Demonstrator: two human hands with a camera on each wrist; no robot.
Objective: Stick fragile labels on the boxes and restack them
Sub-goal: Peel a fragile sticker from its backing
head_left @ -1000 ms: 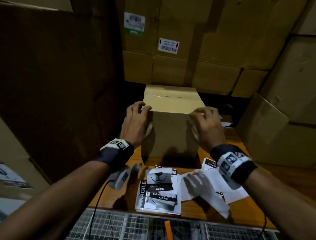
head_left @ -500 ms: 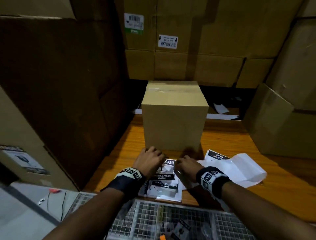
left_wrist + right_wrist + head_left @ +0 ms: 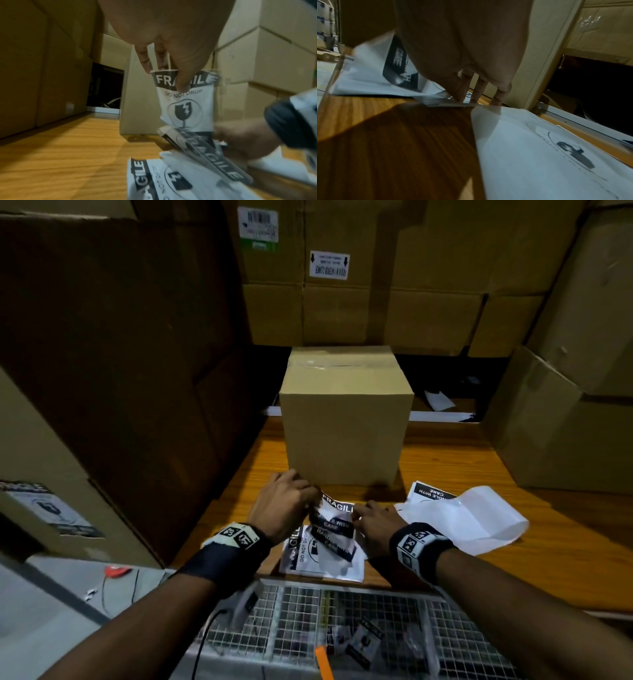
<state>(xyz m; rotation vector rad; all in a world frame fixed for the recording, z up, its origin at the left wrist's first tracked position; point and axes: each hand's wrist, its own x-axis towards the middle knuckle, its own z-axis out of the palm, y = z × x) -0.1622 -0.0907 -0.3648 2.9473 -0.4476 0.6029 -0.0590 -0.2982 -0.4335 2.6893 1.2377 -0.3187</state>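
Big brown boxes (image 3: 394,278) are stacked like walls all around a wooden table (image 3: 462,470). One small box (image 3: 346,419) stands in the middle of the table, taped shut on top. Its front side has no label on it yet.

A second ago both hands were up on that small box, holding its sides. Now they have let go and come down to the pile of labels (image 3: 322,549) that lies on the table just in front of the box. So the box seems to be in its spot, and the next job is to get a label ready.

The left hand (image 3: 284,508) pinches one fragile label (image 3: 187,106) by its top edge, thumb in front and fingers behind, and the label hangs up off the pile. The right hand (image 3: 373,525) has its fingers (image 3: 462,88) pressed down on the other sheets, and this probably keeps them flat while the one label comes free. A loose white backing sheet (image 3: 472,518) lies to the right of the pile.

The label looks thin and floppy, so it could curl and stick to itself before it reaches the box.
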